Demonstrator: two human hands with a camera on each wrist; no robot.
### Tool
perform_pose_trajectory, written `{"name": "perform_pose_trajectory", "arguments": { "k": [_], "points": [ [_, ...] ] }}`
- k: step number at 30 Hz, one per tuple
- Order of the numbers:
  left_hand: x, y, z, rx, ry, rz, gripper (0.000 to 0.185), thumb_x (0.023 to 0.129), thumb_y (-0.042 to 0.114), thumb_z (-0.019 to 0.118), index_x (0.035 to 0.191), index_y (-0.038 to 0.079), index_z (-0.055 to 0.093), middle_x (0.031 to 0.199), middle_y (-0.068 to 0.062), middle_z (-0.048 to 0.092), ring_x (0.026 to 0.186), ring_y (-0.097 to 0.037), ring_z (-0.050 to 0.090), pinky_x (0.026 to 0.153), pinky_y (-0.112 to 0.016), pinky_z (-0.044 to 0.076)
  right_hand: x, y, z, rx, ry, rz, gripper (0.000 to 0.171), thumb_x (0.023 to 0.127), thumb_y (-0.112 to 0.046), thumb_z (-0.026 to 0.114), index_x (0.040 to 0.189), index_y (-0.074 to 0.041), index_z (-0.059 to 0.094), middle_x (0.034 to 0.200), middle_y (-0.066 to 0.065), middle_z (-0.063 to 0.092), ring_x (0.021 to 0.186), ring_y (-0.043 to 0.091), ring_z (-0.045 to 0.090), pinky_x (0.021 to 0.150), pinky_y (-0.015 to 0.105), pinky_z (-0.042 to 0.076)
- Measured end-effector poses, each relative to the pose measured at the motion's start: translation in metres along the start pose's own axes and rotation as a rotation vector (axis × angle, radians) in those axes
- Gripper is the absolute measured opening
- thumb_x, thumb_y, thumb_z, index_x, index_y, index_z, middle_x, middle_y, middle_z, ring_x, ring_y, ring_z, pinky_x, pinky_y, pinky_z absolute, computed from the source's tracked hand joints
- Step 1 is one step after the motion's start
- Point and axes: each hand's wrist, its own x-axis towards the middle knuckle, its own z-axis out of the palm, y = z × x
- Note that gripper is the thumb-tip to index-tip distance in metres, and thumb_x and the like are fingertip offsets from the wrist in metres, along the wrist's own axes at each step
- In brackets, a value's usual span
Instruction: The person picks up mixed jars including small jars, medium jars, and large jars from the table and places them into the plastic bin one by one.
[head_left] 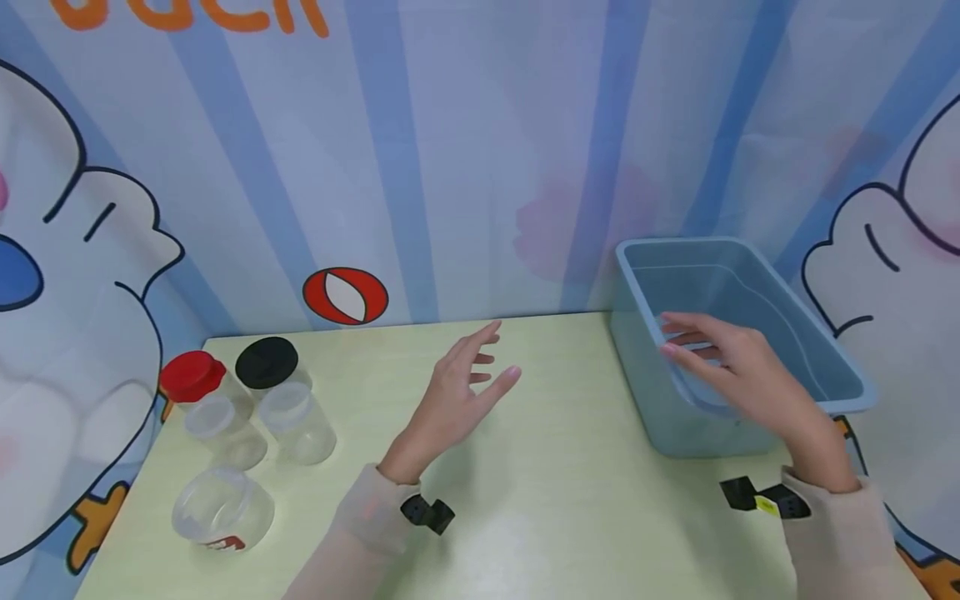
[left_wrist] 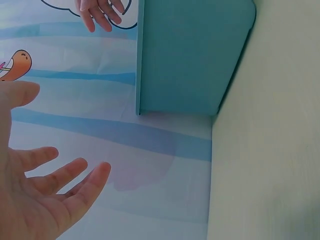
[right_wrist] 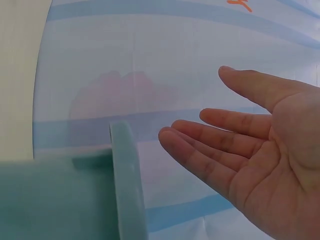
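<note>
Item: two bare hands over a pale green table point(head_left: 540, 500), neither holding anything. The right hand point(head_left: 731, 367) hovers at centre right of the head view, fingers straight and slightly spread, just above the near-left rim of the blue plastic bin point(head_left: 825, 333); whether the fingertips touch the rim cannot be told (the right wrist view shows the palm relaxed beside the bin wall, apart from it). The left hand point(head_left: 461, 396) floats at mid-frame above bare tabletop, fingers loosely extended, well apart from the bin and from the jars. Bin: appears empty, standing at the right of the table, its back against the striped cartoon backdrop point(head_left: 450, 167). Jars: a cluster at lower left of the frame, comprising a red-lidded jar point(head_left: 193, 379), a black-lidded jar point(head_left: 267, 365), two clear jars without lids point(head_left: 225, 429) point(head_left: 296, 421) standing close in front of them, and a larger clear jar point(head_left: 221, 508) nearest the camera, close to the table's left edge. Handling note, as a judgement: reaching left is best done with the left hand, coming in over the bare centre and taking the outer jars first, since they stand tightly packed and look light enough to tip. Clearance: open room lies across the table's middle; the backdrop closes off the far side, and the bin's right flank overhangs or nears the right edge.
</note>
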Motion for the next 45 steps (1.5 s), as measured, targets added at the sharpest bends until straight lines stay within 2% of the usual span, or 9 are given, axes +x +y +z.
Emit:
{"name": "perform_pose_trajectory", "arguments": {
  "k": [4, 9, 12, 16, 19, 27, 33, 37, 45],
  "points": [
    [0.002, 0.001, 0.001, -0.029, -0.014, 0.000, 0.064, 0.097, 0.039, 0.065, 0.153, 0.021, 0.040, 0.141, 0.000, 0.051, 0.115, -0.018, 0.058, 0.092, -0.039, 0.054, -0.003, 0.006, -0.005, -0.018, 0.023, -0.006, 0.049, 0.101, -0.020, 0.061, 0.147, -0.010, 0.049, 0.134, 0.014, 0.059, 0.110, 0.027, 0.062, 0.086, 0.008, 0.042],
    [0.004, 0.002, 0.003, -0.046, -0.025, -0.011, 0.063, 0.097, 0.039, 0.065, 0.153, 0.020, 0.040, 0.140, -0.001, 0.053, 0.114, -0.017, 0.061, 0.090, -0.030, 0.054, -0.006, 0.014, -0.012, -0.030, 0.040, 0.011, 0.049, 0.100, -0.019, 0.062, 0.147, -0.011, 0.049, 0.133, 0.015, 0.059, 0.110, 0.024, 0.060, 0.085, 0.006, 0.040],
    [0.006, 0.002, 0.005, -0.063, -0.027, -0.017, 0.064, 0.097, 0.038, 0.065, 0.153, 0.019, 0.040, 0.139, -0.002, 0.053, 0.113, -0.017, 0.061, 0.090, -0.028, 0.053, -0.007, 0.018, -0.016, -0.037, 0.048, 0.022, 0.049, 0.101, -0.021, 0.062, 0.147, -0.011, 0.049, 0.134, 0.016, 0.058, 0.111, 0.016, 0.060, 0.084, 0.005, 0.040],
    [0.009, 0.004, 0.009, -0.081, -0.032, -0.016, 0.064, 0.097, 0.037, 0.065, 0.153, 0.018, 0.040, 0.138, -0.004, 0.054, 0.114, -0.017, 0.061, 0.090, -0.029, 0.054, -0.009, 0.023, -0.023, -0.046, 0.053, 0.027, 0.048, 0.100, -0.020, 0.062, 0.146, -0.009, 0.050, 0.133, 0.017, 0.059, 0.107, -0.007, 0.055, 0.083, 0.003, 0.040],
    [0.011, 0.007, 0.012, -0.095, -0.043, -0.019, 0.064, 0.097, 0.036, 0.065, 0.153, 0.017, 0.040, 0.138, -0.003, 0.054, 0.114, -0.017, 0.061, 0.089, -0.028, 0.054, -0.009, 0.025, -0.028, -0.050, 0.053, 0.035, 0.047, 0.101, -0.020, 0.062, 0.145, -0.008, 0.051, 0.131, 0.016, 0.061, 0.104, -0.016, 0.050, 0.081, 0.003, 0.040],
    [0.015, 0.013, 0.021, -0.122, -0.071, -0.037, 0.064, 0.097, 0.038, 0.065, 0.153, 0.018, 0.039, 0.139, -0.003, 0.054, 0.113, -0.016, 0.061, 0.090, -0.029, 0.053, -0.010, 0.031, -0.038, -0.047, 0.028, 0.012, 0.046, 0.099, -0.015, 0.064, 0.142, -0.003, 0.052, 0.129, 0.019, 0.062, 0.104, -0.018, 0.049, 0.081, 0.002, 0.040],
    [0.020, 0.018, 0.031, -0.147, -0.088, -0.031, 0.066, 0.097, 0.038, 0.065, 0.154, 0.017, 0.038, 0.137, -0.003, 0.055, 0.111, -0.016, 0.063, 0.089, -0.027, 0.053, -0.012, 0.036, -0.044, -0.076, 0.034, 0.080, 0.049, 0.100, -0.022, 0.063, 0.144, -0.004, 0.051, 0.133, 0.019, 0.059, 0.106, -0.012, 0.051, 0.080, 0.000, 0.037],
    [0.024, 0.022, 0.037, -0.150, -0.100, -0.013, 0.066, 0.097, 0.036, 0.066, 0.154, 0.017, 0.038, 0.137, -0.003, 0.056, 0.110, -0.016, 0.063, 0.088, -0.026, 0.054, -0.015, 0.039, -0.048, -0.073, 0.060, 0.123, 0.049, 0.100, -0.024, 0.063, 0.144, -0.004, 0.052, 0.133, 0.019, 0.059, 0.101, -0.020, 0.047, 0.078, -0.001, 0.037],
    [0.031, 0.029, 0.047, -0.149, -0.129, 0.011, 0.066, 0.097, 0.036, 0.066, 0.154, 0.018, 0.038, 0.136, -0.002, 0.055, 0.109, -0.014, 0.063, 0.087, -0.024, 0.053, -0.023, 0.048, -0.059, -0.078, 0.080, 0.162, 0.051, 0.100, -0.024, 0.062, 0.145, -0.001, 0.049, 0.132, 0.024, 0.059, 0.094, -0.023, 0.048, 0.074, -0.002, 0.036]
  ]
}}
